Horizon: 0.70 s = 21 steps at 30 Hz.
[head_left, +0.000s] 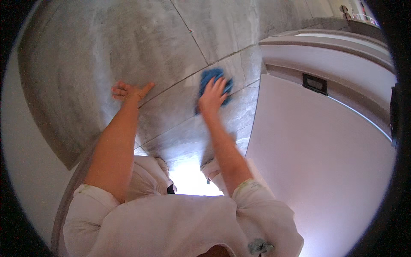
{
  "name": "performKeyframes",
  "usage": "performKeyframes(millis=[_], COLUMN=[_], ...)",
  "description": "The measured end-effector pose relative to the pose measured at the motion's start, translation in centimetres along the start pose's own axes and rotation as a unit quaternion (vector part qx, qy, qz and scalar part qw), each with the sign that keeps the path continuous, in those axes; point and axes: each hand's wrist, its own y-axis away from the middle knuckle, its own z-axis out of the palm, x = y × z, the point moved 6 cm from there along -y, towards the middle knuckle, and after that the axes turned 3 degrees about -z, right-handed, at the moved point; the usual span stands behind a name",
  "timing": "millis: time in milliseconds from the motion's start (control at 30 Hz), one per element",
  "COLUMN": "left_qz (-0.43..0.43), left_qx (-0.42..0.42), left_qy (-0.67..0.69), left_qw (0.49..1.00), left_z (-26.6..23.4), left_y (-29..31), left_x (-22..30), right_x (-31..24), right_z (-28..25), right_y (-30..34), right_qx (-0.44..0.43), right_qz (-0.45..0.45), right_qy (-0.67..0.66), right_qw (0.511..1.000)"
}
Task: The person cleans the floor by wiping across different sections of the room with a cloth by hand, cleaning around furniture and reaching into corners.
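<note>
A crumpled blue cloth [206, 78] lies against the grey tiled floor [171, 47], right of the middle. On top of it rests my right hand [212, 95], its fingers over the fabric and slightly smeared by motion. Part of the cloth sticks out past the fingertips and on both sides of the hand. My left hand [132, 91] is at the left over the same tiles, with fingers and thumb spread and nothing in it. Whether its palm touches the floor is hard to tell.
To the right stands a pale door [317, 141] with a black latch plate [314, 84] near its edge. A white wall [25, 137] bounds the floor at the left. Dark joint lines cross the tiles. Small blurred objects [361, 15] sit at the far right.
</note>
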Motion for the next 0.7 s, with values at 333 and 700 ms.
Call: performKeyframes(millis=[333,700], left_qz=[-0.008,0.005], left_qx=[0.016,0.039], left_qy=[0.017,-0.018], left_qw=[1.0,0.999], left_z=[0.5,0.7], left_y=[-1.5,-1.4], left_x=[-0.1,-0.1], right_x=[11.9,15.1], right_z=[-4.3,-1.4], right_y=[-11.4,-12.9], right_qx=[-0.037,-0.117], right_qz=[0.134,0.271], right_qy=[0.012,-0.046], right_qw=[0.99,0.954])
